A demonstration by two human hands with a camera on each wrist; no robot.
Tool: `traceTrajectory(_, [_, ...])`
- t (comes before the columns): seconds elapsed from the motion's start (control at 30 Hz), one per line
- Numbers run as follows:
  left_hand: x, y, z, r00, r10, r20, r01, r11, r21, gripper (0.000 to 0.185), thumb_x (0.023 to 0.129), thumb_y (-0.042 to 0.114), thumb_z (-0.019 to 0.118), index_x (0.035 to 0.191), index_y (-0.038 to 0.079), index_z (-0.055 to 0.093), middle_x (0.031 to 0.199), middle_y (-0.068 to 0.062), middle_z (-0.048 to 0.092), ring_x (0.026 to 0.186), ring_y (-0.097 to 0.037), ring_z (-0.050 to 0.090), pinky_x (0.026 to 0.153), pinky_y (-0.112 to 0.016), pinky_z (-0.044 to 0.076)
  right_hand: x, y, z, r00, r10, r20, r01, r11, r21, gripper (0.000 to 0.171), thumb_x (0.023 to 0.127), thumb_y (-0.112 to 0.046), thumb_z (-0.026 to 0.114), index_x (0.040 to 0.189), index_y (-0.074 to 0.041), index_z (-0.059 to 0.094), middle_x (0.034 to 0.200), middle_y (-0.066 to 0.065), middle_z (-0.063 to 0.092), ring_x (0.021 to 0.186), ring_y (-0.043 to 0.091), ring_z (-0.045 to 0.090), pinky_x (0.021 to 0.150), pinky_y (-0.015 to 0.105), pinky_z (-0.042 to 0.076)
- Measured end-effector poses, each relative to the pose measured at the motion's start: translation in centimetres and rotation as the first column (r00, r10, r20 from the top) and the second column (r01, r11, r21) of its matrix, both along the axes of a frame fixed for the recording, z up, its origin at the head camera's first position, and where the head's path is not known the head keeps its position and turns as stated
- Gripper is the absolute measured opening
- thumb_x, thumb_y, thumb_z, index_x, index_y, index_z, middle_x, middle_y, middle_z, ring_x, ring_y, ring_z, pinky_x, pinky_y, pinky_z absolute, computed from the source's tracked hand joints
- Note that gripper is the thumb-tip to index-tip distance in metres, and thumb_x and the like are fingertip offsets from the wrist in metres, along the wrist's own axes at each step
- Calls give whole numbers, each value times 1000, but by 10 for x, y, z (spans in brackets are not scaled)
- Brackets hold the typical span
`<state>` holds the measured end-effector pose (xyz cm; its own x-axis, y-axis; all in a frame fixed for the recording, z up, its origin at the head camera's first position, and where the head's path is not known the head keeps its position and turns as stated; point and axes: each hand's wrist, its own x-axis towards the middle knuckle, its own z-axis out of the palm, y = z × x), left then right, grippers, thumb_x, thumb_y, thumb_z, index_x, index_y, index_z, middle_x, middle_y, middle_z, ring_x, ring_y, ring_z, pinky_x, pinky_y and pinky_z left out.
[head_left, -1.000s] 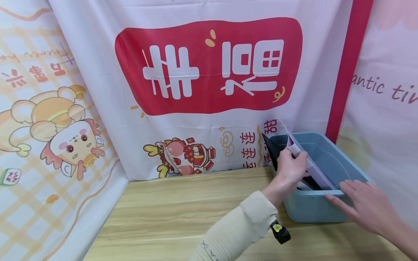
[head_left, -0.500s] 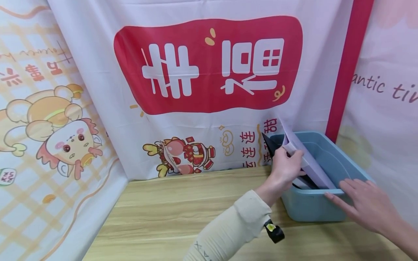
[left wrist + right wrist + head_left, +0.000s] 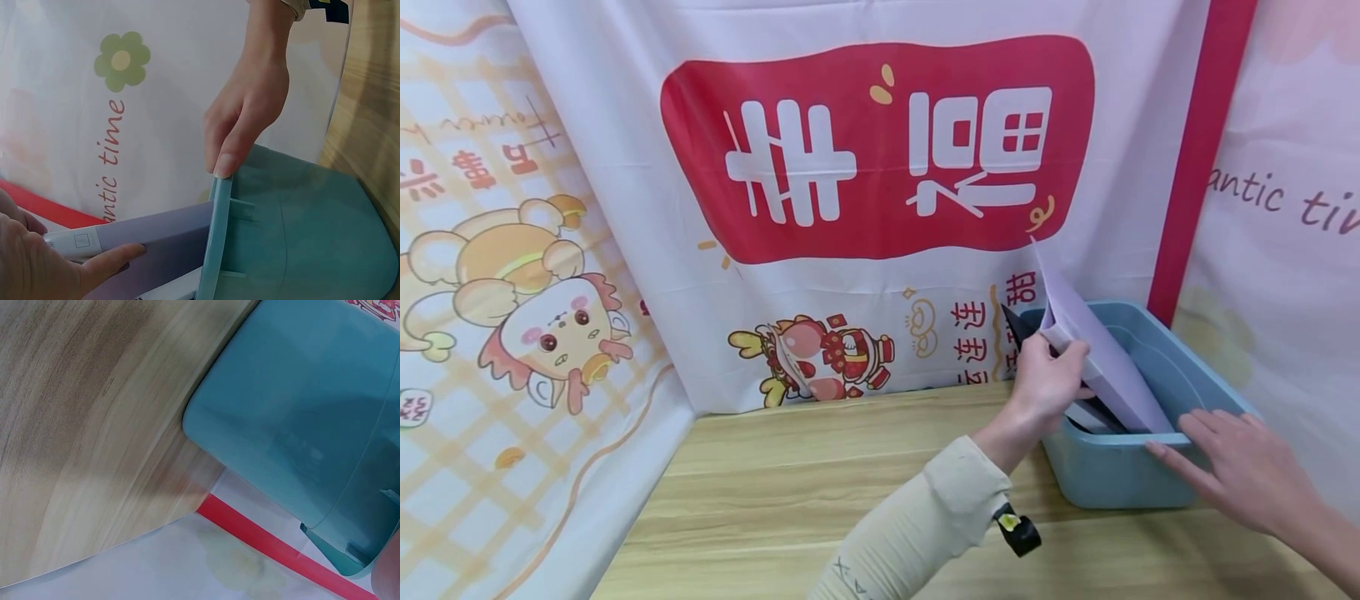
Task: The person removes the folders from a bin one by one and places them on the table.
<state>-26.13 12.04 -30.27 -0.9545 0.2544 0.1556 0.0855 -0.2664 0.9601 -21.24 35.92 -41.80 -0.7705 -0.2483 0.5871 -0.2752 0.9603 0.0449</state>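
Folder (image 3: 1108, 367) slants between both hands (image 3: 1047, 379) (image 3: 1247, 471) — the left gripping it.

The folder (image 3: 1116, 371) is lavender, the bin (image 3: 1123, 479) blue, the tabletop (image 3: 820, 467) wood-grained.

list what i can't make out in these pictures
Head: the lower end of the purple folder, hidden by the near wall of the blue bin.
Head: what the black item is, largely covered by the left grip and folder.
Left wrist: any print on the white label, too small and blurred to read.
Right wrist: most of the right grip, cut off at the lower right corner.
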Motion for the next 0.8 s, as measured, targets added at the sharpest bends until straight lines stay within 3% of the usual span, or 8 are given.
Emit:
traceTrajectory(0.37, [-3, -14, 5, 999, -34, -21, 35, 998, 51, 25, 98, 4, 57, 122, 0, 61, 114, -19, 67, 105, -38, 69, 82, -53, 60, 0, 1, 0, 1000, 12, -29, -12, 1000, -4, 47, 88, -50, 75, 73, -22, 40, 66, -9, 31, 60, 9, 31, 57, 28, 25])
traceTrajectory(0.8, [-8, -29, 7, 996, -55, -66, 58, 997, 52, 22, 99, 4, 57, 120, 0, 62, 115, -18, 68, 108, -35, 69, 84, -50, 61, 1, 1, 2, 1000, -2, 4, 2, 1000, -1, 45, 89, -52, 73, 74, -22, 43, 67, -8, 34, 63, 11, 34, 57, 29, 26])
